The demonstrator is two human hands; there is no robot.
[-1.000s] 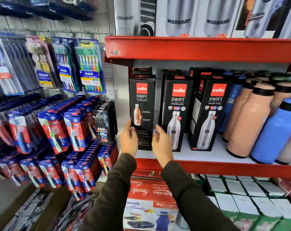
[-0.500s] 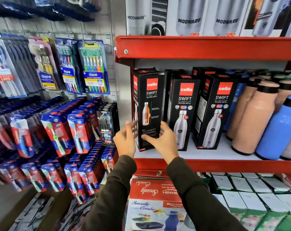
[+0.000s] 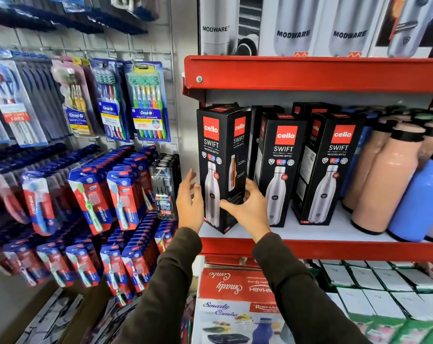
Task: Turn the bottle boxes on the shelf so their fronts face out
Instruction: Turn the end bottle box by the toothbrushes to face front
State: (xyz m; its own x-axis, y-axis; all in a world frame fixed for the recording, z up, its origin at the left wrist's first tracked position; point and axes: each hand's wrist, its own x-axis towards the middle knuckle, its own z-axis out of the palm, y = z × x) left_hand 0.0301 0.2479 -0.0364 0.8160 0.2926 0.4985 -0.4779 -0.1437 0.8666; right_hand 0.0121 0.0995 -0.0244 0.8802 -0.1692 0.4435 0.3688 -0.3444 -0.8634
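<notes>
Standing cornerwise at the left end of the red metal shelf [image 3: 334,249], the tall black cardboard bottle box [image 3: 220,170] wants pivoting flat on its base; the right hand [image 3: 250,207] grips its lower corner, while the left hand [image 3: 189,202], fingers spread wide alongside, should steady it.

a shop: stocked red shelf [image 3: 309,73], hanging toothbrush packs [image 3: 148,103].

Long dark olive-brown sleeves [image 3: 170,281] cover both of the person's arms to the wrists, leaving the left hand [image 3: 189,204] and right hand [image 3: 250,209] bare.
</notes>
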